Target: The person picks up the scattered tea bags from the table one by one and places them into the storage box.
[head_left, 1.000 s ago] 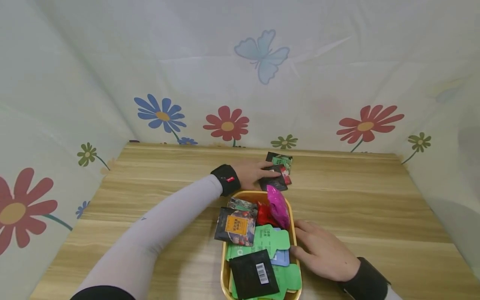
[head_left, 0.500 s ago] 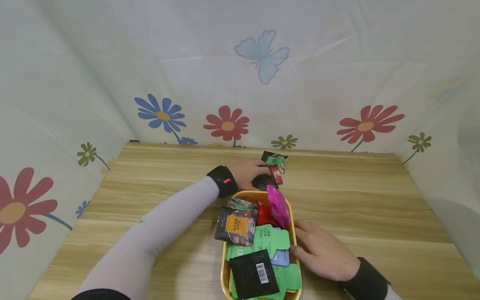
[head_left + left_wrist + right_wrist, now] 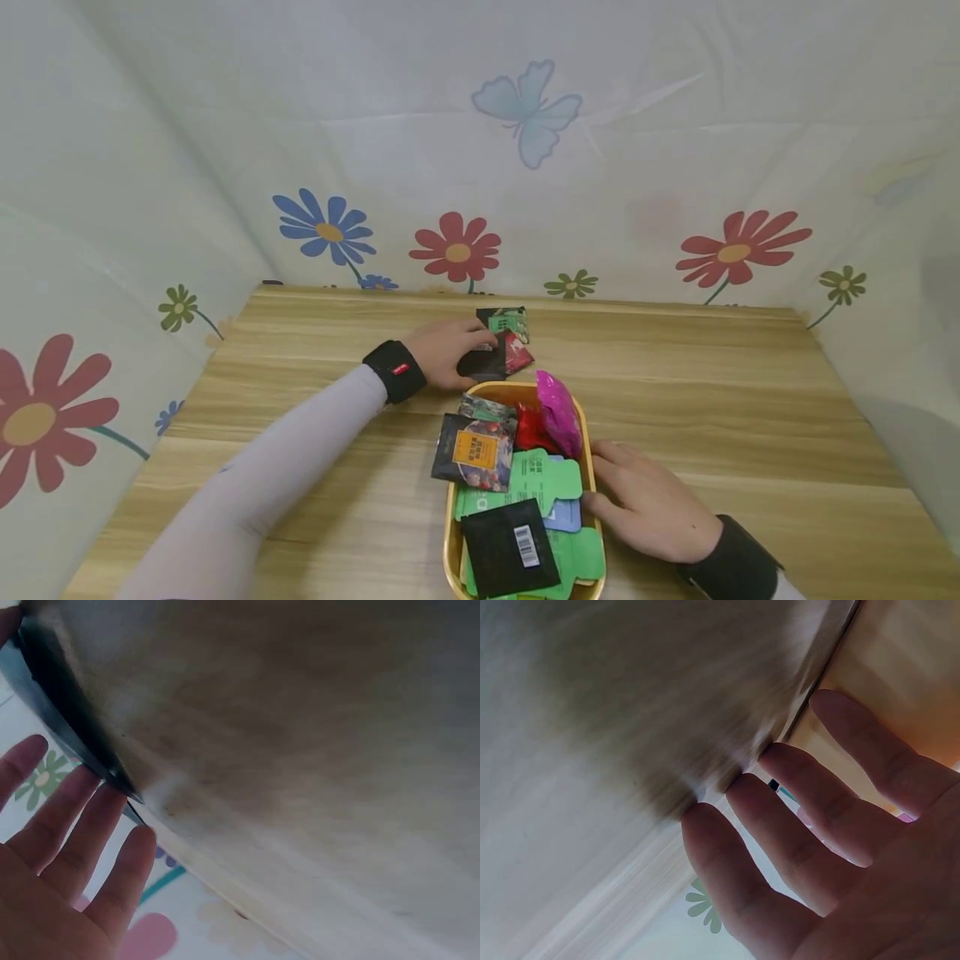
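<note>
In the head view, my left hand reaches past the far end of a yellow basket and holds a black sachet between thumb and fingers. A red-and-black sachet and a green-and-black sachet lie overlapped behind it. The left wrist view shows the dark sachet bowed close over the tabletop, fingertips at its edge. My right hand rests on the table against the basket's right side, its fingers loosely bent; in the right wrist view the fingertips meet the wood.
The basket holds green packets, a blue packet, a black barcoded sachet, a black sachet with an orange label, a red packet and a magenta packet. A flower-printed curtain surrounds the wooden table.
My left hand has slid leftward along the table, and the overlapped sachets have shifted left with it. My right hand and the basket have stayed in place.
</note>
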Action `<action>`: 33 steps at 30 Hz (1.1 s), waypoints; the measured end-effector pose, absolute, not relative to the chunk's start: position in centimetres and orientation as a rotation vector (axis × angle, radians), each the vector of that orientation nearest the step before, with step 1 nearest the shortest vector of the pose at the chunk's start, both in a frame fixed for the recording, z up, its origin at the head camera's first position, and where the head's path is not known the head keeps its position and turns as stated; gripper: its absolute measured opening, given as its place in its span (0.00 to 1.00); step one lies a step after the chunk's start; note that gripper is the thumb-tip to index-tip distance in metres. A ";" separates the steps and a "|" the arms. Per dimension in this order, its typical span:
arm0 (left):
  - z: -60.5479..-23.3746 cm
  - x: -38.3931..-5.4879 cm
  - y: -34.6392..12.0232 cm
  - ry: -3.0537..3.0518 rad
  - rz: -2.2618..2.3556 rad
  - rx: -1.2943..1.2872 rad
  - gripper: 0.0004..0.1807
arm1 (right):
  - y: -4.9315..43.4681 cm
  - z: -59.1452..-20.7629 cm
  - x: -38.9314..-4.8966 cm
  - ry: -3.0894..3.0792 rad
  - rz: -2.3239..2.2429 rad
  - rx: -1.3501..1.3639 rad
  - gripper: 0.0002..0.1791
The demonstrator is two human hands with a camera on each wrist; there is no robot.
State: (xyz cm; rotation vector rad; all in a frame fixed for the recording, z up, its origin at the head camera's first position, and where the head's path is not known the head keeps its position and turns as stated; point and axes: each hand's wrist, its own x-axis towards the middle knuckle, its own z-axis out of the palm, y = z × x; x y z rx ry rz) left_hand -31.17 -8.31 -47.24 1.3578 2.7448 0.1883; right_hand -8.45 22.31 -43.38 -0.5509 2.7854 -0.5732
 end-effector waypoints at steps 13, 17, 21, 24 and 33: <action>-45.2 -27.6 -13.4 2.822 0.379 1.246 0.48 | 22.3 -43.6 -8.5 2.777 -0.578 -0.545 0.33; -42.9 -25.6 -14.3 2.853 0.506 1.285 0.47 | 22.4 -43.6 -8.5 2.772 -0.572 -0.538 0.33; -41.0 -23.5 -14.1 2.859 0.533 1.403 0.45 | 22.4 -43.5 -8.5 2.772 -0.567 -0.530 0.33; -39.8 -21.7 -13.5 2.832 0.540 1.495 0.44 | 22.4 -43.5 -8.4 2.776 -0.567 -0.529 0.33; -36.9 -16.9 -11.4 2.711 0.614 1.653 0.45 | 22.3 -43.6 -8.5 2.783 -0.578 -0.559 0.32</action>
